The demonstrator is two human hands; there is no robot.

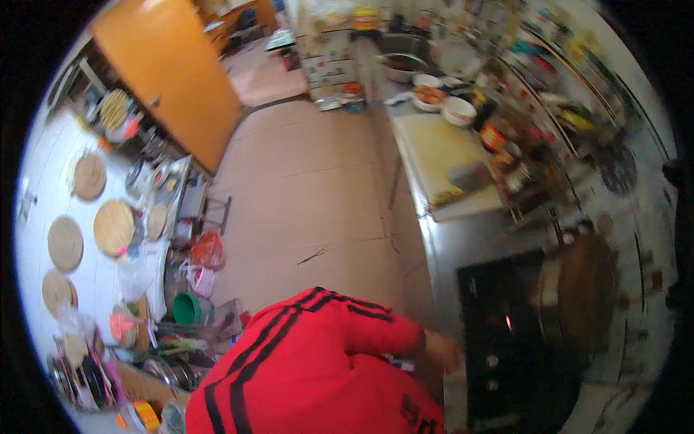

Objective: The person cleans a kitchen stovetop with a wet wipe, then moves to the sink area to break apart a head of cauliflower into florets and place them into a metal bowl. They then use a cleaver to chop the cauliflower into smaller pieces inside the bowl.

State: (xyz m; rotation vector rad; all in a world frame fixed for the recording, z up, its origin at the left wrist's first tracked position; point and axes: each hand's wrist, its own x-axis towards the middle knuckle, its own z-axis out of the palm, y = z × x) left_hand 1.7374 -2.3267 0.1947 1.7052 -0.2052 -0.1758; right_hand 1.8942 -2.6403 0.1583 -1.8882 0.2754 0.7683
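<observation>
My left hand (445,353) reaches out of a red sleeve with black stripes to the front edge of a black glass cooktop (501,347). It is blurred, and whether it grips anything is not visible. A small bright orange spot, flame or reflection, shows on the cooktop. Behind the cooktop stands a large round brown pan or lid (583,293). Farther along the metal counter (450,238), a cleaver-like blade (469,178) lies on a pale cutting board (428,144), beside a small yellow-green piece of food (447,196). My right hand is out of view.
Bowls (459,111), jars (492,136) and a sink (404,46) line the counter. Across the tiled floor (303,190), a table holds round woven mats (114,228), near a green bucket (187,308) and a red plastic bag (207,250). An orange door (168,76) stands open.
</observation>
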